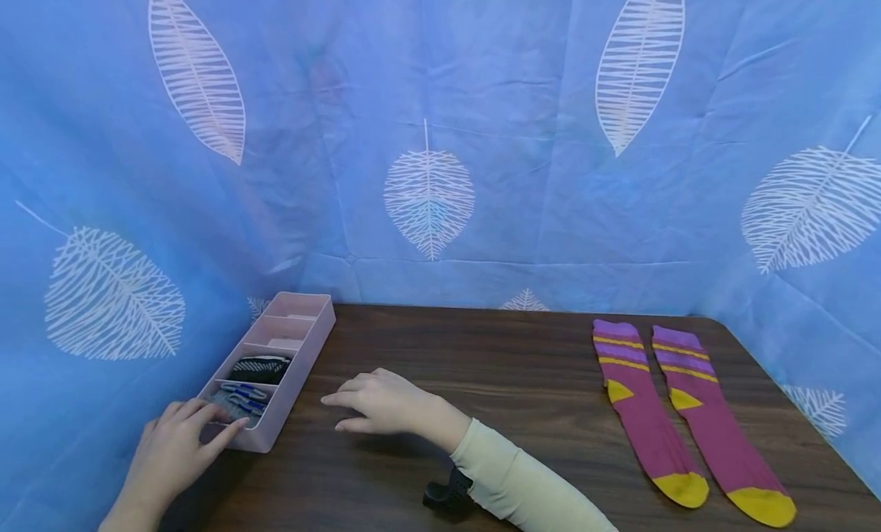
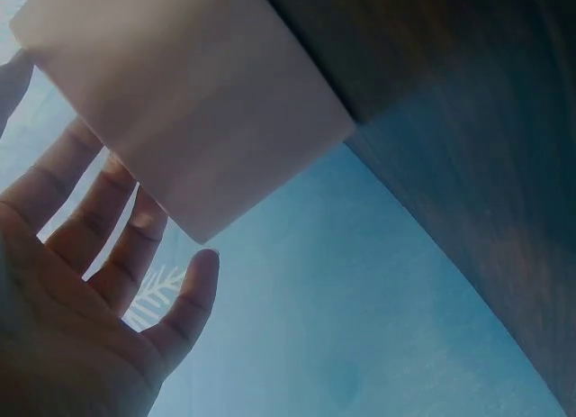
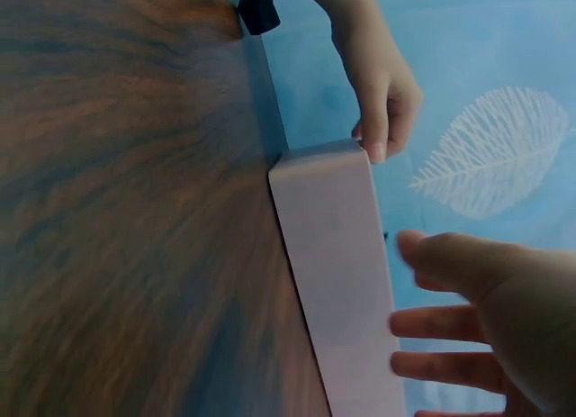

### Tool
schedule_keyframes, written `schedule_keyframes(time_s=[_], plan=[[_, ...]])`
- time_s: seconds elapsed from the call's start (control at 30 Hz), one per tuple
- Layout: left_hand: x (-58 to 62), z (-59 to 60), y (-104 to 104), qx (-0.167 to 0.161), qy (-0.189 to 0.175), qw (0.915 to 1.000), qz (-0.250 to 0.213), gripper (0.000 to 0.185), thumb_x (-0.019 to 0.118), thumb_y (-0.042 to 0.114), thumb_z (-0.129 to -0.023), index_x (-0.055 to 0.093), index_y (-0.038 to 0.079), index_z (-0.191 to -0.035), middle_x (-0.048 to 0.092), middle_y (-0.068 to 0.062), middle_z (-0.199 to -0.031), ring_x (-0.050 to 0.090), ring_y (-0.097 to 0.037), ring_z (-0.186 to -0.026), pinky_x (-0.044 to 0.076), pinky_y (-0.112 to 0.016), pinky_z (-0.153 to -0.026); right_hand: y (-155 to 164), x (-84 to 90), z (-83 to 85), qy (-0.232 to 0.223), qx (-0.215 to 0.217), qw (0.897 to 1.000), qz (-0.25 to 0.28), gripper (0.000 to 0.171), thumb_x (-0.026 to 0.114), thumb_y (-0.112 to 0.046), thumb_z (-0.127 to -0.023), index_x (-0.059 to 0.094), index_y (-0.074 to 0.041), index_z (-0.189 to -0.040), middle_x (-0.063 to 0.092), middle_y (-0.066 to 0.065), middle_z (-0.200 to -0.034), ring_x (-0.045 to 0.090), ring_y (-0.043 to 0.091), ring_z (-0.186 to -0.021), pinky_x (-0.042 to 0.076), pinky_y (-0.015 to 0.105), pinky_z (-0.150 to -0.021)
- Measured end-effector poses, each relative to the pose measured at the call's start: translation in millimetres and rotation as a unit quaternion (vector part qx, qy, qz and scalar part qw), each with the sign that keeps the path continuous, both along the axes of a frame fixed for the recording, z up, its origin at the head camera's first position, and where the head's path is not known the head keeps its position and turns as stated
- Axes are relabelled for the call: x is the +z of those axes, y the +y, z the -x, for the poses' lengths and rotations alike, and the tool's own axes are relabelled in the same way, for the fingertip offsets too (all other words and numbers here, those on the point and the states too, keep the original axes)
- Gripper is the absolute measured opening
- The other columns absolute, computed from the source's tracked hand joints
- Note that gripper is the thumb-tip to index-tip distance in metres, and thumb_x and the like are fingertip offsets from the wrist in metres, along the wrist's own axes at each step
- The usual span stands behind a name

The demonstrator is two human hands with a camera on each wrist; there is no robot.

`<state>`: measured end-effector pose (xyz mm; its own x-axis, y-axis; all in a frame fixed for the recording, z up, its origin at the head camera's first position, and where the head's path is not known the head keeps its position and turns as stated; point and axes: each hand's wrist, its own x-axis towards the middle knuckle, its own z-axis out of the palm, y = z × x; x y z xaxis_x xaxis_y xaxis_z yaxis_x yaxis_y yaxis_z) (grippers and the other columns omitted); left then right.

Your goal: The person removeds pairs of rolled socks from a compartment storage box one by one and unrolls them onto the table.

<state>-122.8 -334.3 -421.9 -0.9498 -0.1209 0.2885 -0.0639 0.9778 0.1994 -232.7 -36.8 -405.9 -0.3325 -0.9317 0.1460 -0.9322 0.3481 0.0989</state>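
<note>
A pale pink divided box (image 1: 300, 379) stands at the left of the table. Its nearest compartment holds a grey folded sock with blue bands (image 1: 242, 398); the one behind it holds a dark folded sock with a white pattern (image 1: 260, 369). My left hand (image 1: 168, 452) is at the box's near end, thumb and fingertips over the rim; in the left wrist view its fingers (image 2: 135, 223) spread loosely along the edge. Right of the box my right hand (image 1: 385, 403) hovers over the table, fingers extended toward the box, holding nothing.
Two long maroon socks (image 1: 661, 433) with yellow toes and heels and purple striped cuffs lie side by side on the right of the dark wooden table (image 1: 523, 364). A blue curtain with white leaf prints (image 1: 509, 188) surrounds the table's back and sides.
</note>
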Motion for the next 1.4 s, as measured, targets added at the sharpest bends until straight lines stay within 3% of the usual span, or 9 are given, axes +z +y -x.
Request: schedule_keyframes(time_s=[0.33,0.57,0.8,0.97,1.17,1.4], plan=[[0.2,-3.2,0.8,0.018,-0.034,0.9992,-0.004,0.062,0.059,0.073,-0.08,0.071,0.013,-0.087,0.064,-0.014,-0.097,0.049,-0.038,-0.098,0.036,-0.066,-0.086,-42.4,-9.2,4.0,0.056,-0.004,0.99,0.126,0.04,0.052,-0.049,-0.098,0.065,-0.024,-0.125,0.069,-0.011,-0.115,0.064,0.004,-0.1,0.05,0.017,-0.073],[2.0,-4.7,-0.3,0.0,-0.005,1.0,0.006,0.057,0.064,0.069,-0.078,0.071,0.013,-0.086,0.064,-0.009,-0.09,0.052,-0.036,-0.094,0.039,-0.063,-0.08,-71.3,-6.8,10.1,0.086,-0.059,0.98,0.168,0.039,0.057,-0.054,-0.093,0.068,-0.025,-0.116,0.066,-0.01,-0.105,0.061,0.005,-0.092,0.048,0.016,-0.072],[0.4,-1.8,1.8,-0.021,0.05,0.9981,0.027,0.05,0.071,0.063,-0.076,0.072,0.013,-0.082,0.067,-0.007,-0.087,0.056,-0.034,-0.09,0.043,-0.061,-0.076,-98.4,-1.2,20.8,0.015,-0.139,0.977,0.159,0.042,0.055,-0.058,-0.092,0.067,-0.026,-0.117,0.06,-0.008,-0.107,0.053,0.006,-0.092,0.041,0.015,-0.073],[0.2,-2.0,3.8,-0.016,0.042,0.998,0.045,0.054,0.07,0.066,-0.075,0.072,0.012,-0.082,0.067,-0.008,-0.087,0.056,-0.033,-0.089,0.044,-0.06,-0.076,-115.1,-2.0,29.1,-0.015,-0.176,0.975,0.133,0.047,0.053,-0.061,-0.092,0.063,-0.028,-0.124,0.054,-0.008,-0.105,0.045,0.006,-0.089,0.034,0.016,-0.068],[0.8,-2.5,3.3,-0.014,0.037,0.9983,0.043,0.054,0.069,0.067,-0.076,0.072,0.013,-0.083,0.067,-0.008,-0.087,0.056,-0.033,-0.09,0.044,-0.059,-0.077,-133.4,-4.0,36.6,-0.046,-0.201,0.975,0.087,0.056,0.052,-0.066,-0.09,0.056,-0.034,-0.135,0.053,-0.008,-0.113,0.043,0.008,-0.097,0.036,0.019,-0.073],[-0.8,-1.0,3.9,-0.013,0.038,0.9985,0.037,0.053,0.069,0.067,-0.075,0.071,0.015,-0.083,0.066,-0.006,-0.088,0.056,-0.032,-0.091,0.043,-0.057,-0.077,-143.9,-6.3,44.3,-0.074,-0.231,0.969,0.049,0.057,0.056,-0.069,-0.085,0.059,-0.036,-0.131,0.051,-0.008,-0.116,0.041,0.008,-0.1,0.039,0.022,-0.079]])
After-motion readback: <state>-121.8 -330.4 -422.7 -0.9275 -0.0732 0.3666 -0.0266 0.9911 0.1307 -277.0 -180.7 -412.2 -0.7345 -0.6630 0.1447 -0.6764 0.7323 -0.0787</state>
